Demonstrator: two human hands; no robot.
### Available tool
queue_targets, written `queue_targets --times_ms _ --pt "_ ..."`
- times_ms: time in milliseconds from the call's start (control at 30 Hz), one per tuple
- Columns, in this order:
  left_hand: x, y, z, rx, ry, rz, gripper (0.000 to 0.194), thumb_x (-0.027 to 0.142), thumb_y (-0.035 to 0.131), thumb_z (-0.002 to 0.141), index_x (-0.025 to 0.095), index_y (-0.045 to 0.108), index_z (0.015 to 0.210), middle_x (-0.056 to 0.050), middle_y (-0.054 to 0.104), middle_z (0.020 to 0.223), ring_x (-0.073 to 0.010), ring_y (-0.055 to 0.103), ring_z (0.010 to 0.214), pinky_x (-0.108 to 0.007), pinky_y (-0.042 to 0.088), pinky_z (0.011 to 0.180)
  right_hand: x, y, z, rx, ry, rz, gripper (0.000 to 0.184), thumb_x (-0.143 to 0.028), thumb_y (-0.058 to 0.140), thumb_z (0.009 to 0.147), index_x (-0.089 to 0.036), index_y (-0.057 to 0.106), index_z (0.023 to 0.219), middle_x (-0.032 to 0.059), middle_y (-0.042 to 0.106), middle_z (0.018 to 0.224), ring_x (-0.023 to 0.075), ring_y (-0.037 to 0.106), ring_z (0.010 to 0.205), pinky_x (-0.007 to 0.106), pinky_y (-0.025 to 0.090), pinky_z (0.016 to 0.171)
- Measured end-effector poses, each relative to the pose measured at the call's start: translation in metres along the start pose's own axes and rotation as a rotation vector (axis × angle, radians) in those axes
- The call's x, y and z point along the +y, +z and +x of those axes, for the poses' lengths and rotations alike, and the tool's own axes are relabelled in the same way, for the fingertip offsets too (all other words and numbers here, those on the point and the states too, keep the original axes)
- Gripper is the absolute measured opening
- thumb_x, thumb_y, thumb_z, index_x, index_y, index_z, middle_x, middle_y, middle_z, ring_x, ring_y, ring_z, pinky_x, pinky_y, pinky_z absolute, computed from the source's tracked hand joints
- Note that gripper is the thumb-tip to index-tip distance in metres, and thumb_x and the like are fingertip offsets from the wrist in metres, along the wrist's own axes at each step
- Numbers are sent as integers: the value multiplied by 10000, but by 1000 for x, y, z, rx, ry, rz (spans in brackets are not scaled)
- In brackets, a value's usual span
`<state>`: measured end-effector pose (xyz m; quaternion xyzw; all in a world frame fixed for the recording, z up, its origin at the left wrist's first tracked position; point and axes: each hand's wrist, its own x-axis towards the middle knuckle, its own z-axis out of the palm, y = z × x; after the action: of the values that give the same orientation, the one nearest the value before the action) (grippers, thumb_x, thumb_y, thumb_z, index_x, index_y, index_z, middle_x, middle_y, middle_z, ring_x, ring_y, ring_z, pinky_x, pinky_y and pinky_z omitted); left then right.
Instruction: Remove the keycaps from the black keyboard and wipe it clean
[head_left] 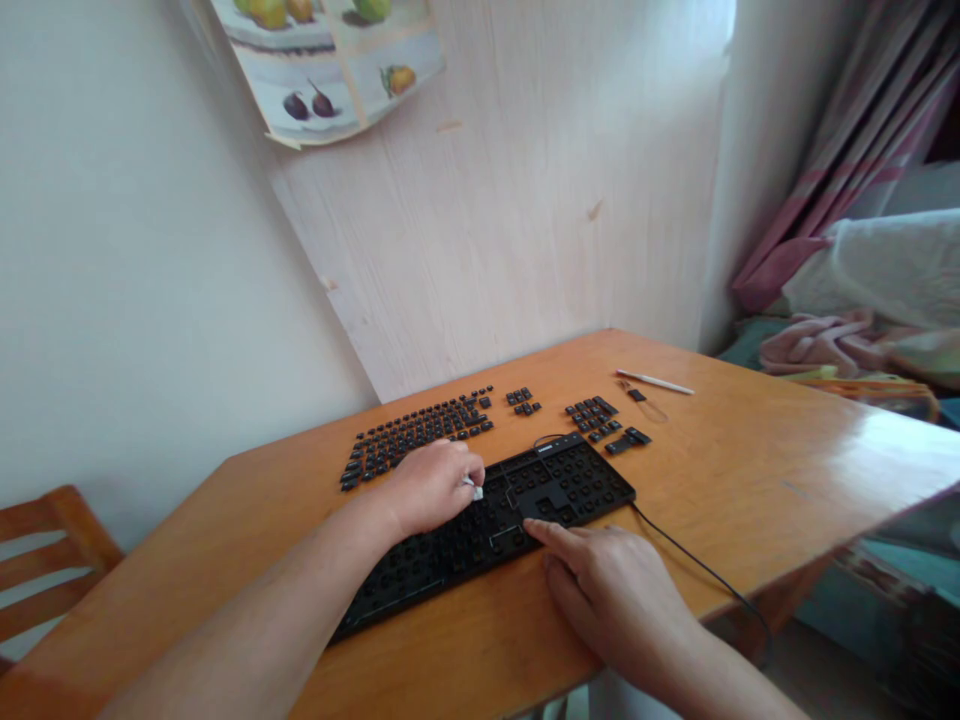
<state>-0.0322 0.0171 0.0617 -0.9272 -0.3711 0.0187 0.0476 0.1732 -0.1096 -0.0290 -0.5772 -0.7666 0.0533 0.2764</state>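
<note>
A black keyboard with its keycaps off lies slanted across the table. Above its middle, my left hand is closed in a pinch on a small white wad, which looks like tissue; most of it is hidden by the fingers. My right hand lies at the keyboard's front edge, with the index finger stretched out onto the lower right part and the thumb apart below it. Behind the keyboard, loose black keycaps are laid out in rows, with more number-pad keycaps to the right.
A white pen-like stick and a small dark item with a thin loop lie at the back right of the wooden table. The keyboard cable runs over the front edge. A wooden chair stands left.
</note>
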Motion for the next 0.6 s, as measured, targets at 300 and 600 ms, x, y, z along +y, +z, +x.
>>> queue_targets --times_ms 300,600 --pt "-7 12 -16 -17 49 -73 238 140 543 821 271 724 901 -27 653 876 -193 588 887 -285 454 772 4 1 -1 -11 2 -39 440 -191 472 886 -332 617 1276 12 763 972 226 720 818 315 500 688" --pt "-11 14 -23 4 12 -156 234 130 555 794 240 702 939 -27 674 927 -190 598 915 -280 458 801 5 1 -1 0 -8 -49 418 -193 462 900 -324 641 1254 11 765 995 215 728 818 297 521 679"
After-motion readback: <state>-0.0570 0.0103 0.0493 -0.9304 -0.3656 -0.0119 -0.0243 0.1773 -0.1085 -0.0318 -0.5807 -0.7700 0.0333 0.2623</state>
